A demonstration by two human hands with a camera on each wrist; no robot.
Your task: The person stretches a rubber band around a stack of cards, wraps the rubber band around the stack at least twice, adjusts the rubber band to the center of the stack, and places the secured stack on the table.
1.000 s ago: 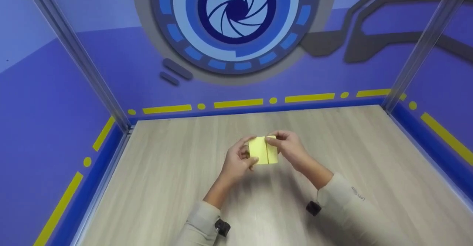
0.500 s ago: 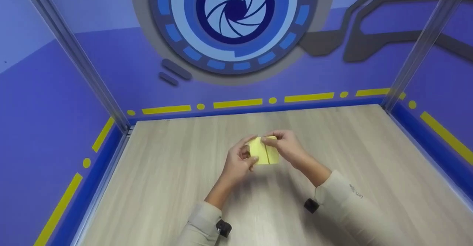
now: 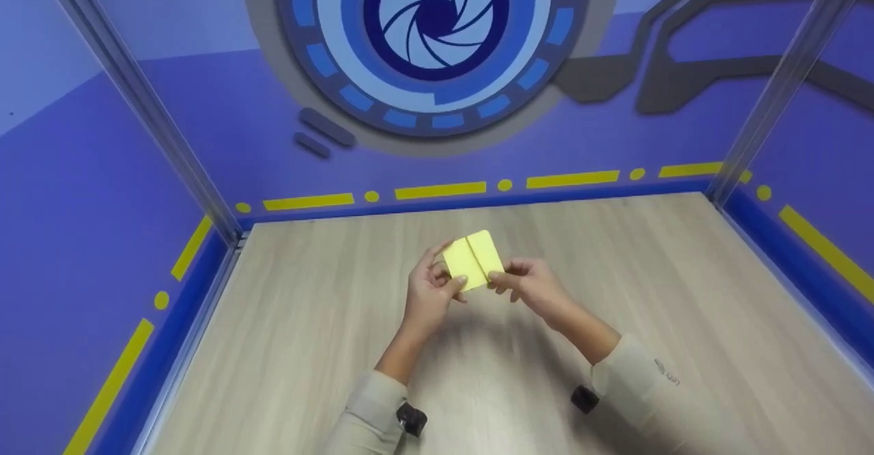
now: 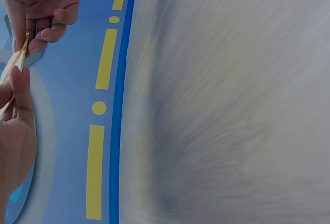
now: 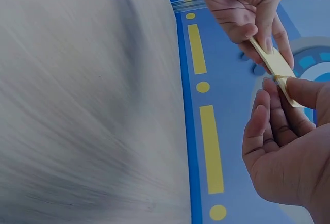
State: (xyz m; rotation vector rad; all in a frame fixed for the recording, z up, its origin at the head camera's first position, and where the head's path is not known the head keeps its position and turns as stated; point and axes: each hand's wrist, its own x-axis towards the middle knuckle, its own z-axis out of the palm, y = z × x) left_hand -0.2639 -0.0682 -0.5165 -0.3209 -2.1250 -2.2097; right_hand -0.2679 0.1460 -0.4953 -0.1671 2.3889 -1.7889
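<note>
A small, roughly square folded yellow paper (image 3: 472, 255) is held up above the table, tilted, with a crease or flap edge running down it right of its middle. My left hand (image 3: 427, 296) pinches its left side, the thumb on the front near the lower edge. My right hand (image 3: 545, 296) pinches its lower right corner between thumb and fingers. From the right wrist view, the paper (image 5: 277, 64) appears nearly edge-on, as a thin layered strip between both hands. The left wrist view cuts off most of the paper (image 4: 16, 61) at the frame's left edge.
Below lies a wood-grain table (image 3: 293, 332). Blue-purple panels with yellow dashes enclose its back and sides, the back wall (image 3: 205, 127) bearing a round printed motif. Metal posts (image 3: 771, 93) stand at the rear corners. Each sleeve has a small black device (image 3: 412, 419) at the cuff.
The yellow paper has tilted counterclockwise and risen slightly. My right hand has moved from its upper edge down to its lower right corner, while my left hand keeps its hold.
</note>
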